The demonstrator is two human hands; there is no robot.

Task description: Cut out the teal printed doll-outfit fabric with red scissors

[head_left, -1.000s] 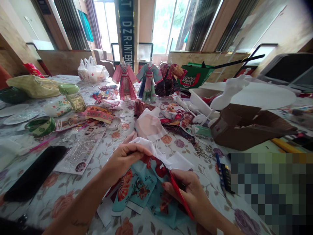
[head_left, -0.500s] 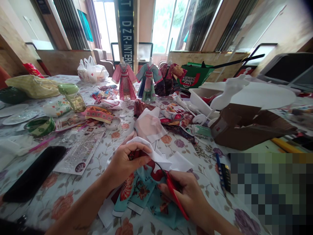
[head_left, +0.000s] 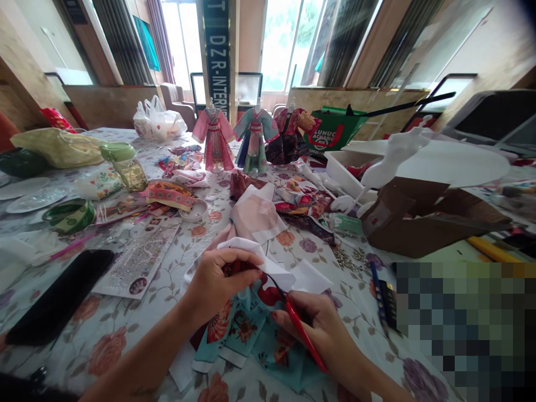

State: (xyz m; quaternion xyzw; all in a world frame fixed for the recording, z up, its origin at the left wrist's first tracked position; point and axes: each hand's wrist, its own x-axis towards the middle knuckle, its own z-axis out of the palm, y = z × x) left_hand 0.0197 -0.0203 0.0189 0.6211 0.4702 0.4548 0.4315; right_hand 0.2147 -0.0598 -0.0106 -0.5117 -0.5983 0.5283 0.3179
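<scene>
Red-handled scissors [head_left: 299,329] sit in my right hand [head_left: 320,321], their dark blades pointing up and left at the edge of the cloth. My left hand [head_left: 226,279] pinches printed fabric [head_left: 247,324], turquoise with red fans and flowers, between thumb and fingers. Dark red cloth shows beside the blades. A white piece of cloth [head_left: 243,245] rises behind my left fingertips and runs right behind the scissors. Whether the blades are closed on the cloth I cannot tell. Just beyond lies a pale pink and white fabric piece [head_left: 255,212].
Three small dressed mannequins [head_left: 213,142] stand at the back. A black phone [head_left: 61,298] and a sheet of stick-on beads [head_left: 138,259] lie left. On the right are a cardboard box [head_left: 422,223], a white bare mannequin [head_left: 389,159] and a blue pen [head_left: 377,290].
The scissors and my right hand have barely shifted. My left hand has moved slightly right with the fabric, its fingertips now closer to the blades.
</scene>
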